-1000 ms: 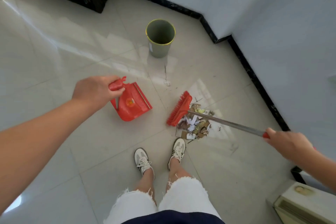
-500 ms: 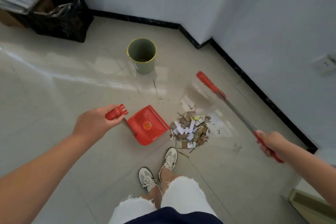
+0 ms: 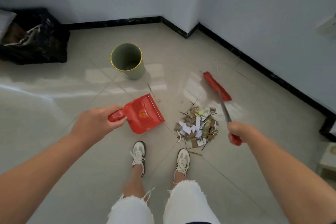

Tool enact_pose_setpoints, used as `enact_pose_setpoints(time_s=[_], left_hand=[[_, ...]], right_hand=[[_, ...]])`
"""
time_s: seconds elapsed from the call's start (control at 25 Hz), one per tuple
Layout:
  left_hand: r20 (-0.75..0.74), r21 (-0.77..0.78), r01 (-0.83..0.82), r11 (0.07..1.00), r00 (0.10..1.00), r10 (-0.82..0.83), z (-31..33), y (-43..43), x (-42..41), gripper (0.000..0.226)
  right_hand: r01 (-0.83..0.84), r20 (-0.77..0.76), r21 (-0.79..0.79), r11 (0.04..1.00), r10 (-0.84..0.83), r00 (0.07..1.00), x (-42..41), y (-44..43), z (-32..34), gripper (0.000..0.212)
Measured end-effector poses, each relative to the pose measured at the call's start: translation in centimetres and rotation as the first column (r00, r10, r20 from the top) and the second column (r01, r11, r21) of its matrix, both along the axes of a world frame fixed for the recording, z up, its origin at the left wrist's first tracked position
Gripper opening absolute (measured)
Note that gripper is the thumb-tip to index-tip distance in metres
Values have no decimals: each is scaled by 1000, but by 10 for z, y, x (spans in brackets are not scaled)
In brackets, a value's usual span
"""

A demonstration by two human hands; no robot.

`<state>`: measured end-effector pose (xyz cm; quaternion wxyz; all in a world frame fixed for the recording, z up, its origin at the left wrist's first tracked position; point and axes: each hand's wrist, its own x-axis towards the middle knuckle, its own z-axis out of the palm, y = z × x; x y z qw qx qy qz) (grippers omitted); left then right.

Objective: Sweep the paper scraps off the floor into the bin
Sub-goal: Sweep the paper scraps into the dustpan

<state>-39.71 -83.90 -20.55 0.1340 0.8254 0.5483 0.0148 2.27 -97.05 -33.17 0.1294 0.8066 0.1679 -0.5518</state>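
1. my left hand (image 3: 96, 123) grasps the handle of the red dustpan (image 3: 144, 114), held at about 9 o'clock from the paper scraps (image 3: 197, 126) with its open lip turned toward them.
2. my right hand (image 3: 236, 132) is wrapped round the red grip of the broom (image 3: 216, 85) — its head sits at 1 o'clock from the pile, beyond it.
3. the scraps lie in one heap on the floor (image 3: 72, 87) just ahead of my right shoe (image 3: 182, 160); gathering looks done.
4. nothing is in the pan yet, and the bin (image 3: 127, 60) at 11 o'clock from the pile looks nearly empty — scooping and tipping remain.
5. against a second ago, the broom has swung from the pile's near-left side to its far side, and the dustpan has come closer to the heap.
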Motion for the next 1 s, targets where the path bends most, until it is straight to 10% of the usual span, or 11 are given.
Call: enact_pose_setpoints(time_s=[0.32,0.56,0.8,1.0], left_hand=[[110,-127,271,954,960,-258,-11,96,-21,21],[92,-170,487,857,873,-478,-26,133,-9,35],[83,-31,683,729,729,-680,-39,132,29,37],[37,-81,721,688,692,-721,-40,131,42,42]], right_hand=[[-115,57,-171,979,126,990,-132,-110,42,33],[558,102,162,814,-576,811,-143,-140,110,38],[765,145,210,609,-793,592,-161,-182,108,43],[621,247,5,784,-602,759,-139,-199,67,70]])
